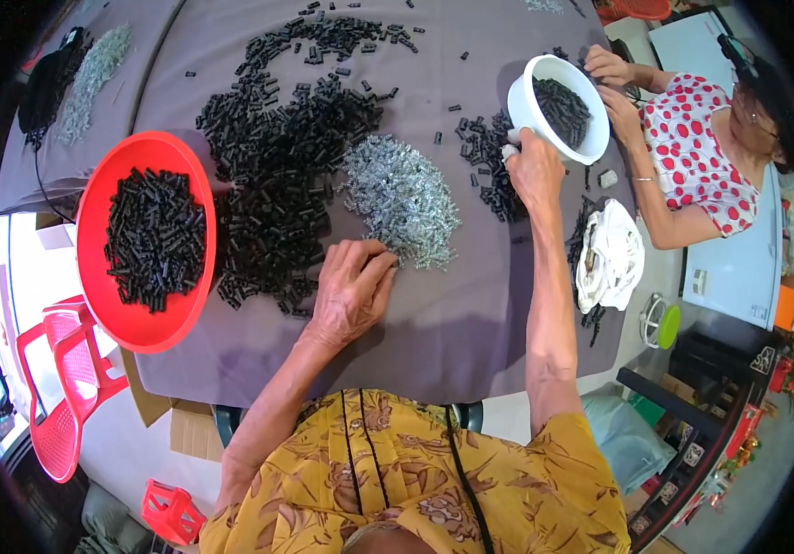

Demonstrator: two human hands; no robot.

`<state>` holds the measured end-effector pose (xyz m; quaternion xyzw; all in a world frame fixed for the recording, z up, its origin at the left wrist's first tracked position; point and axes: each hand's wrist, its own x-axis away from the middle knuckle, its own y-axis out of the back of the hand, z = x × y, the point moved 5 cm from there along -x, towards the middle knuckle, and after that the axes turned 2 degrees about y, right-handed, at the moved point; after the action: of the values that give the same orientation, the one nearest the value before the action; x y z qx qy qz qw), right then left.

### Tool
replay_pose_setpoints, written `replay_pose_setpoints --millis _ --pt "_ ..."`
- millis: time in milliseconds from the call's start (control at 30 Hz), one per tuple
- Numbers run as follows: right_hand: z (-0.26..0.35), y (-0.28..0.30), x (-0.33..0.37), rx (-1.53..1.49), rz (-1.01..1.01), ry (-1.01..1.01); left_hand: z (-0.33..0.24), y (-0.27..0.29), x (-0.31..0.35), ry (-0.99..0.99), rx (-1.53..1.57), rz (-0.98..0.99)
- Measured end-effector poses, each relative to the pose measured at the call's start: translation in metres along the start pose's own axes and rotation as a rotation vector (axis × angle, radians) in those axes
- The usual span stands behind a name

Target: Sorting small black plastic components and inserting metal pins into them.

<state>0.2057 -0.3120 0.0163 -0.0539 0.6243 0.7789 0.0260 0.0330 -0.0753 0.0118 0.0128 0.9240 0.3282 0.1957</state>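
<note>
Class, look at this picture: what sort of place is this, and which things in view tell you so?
Probably an informal home workshop for hand-sorting small parts: a cloth-covered table heaped with black plastic pieces and small silver parts, a red basin, and a red plastic chair beside it.

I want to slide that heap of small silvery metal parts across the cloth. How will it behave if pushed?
The silvery heap would probably spread and shed strays rather than move as one, since it is many tiny loose pieces. They look metallic, so likely heavy for their size. The grey cloth may drag and wrinkle. The left hand rests at its edge; the right hand grips a white bowl.
</note>
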Motion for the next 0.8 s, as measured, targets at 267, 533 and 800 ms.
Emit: replay_pose_setpoints --millis 267,533,800 --pt "-0.021 0.020 0.020 -0.743 -0.293 -0.072 -0.001 -0.002 0.000 0.002 0.001 -0.003" --pt "-0.080 0.015 0.077 -1.922 -0.103 -0.565 -0.002 -0.003 -0.002 -0.035 -0.025 -0.015" --pt "-0.065 -0.003 0.063 -0.747 -0.096 -0.161 -0.001 -0.006 -0.002 -0.043 -0.035 -0.017"
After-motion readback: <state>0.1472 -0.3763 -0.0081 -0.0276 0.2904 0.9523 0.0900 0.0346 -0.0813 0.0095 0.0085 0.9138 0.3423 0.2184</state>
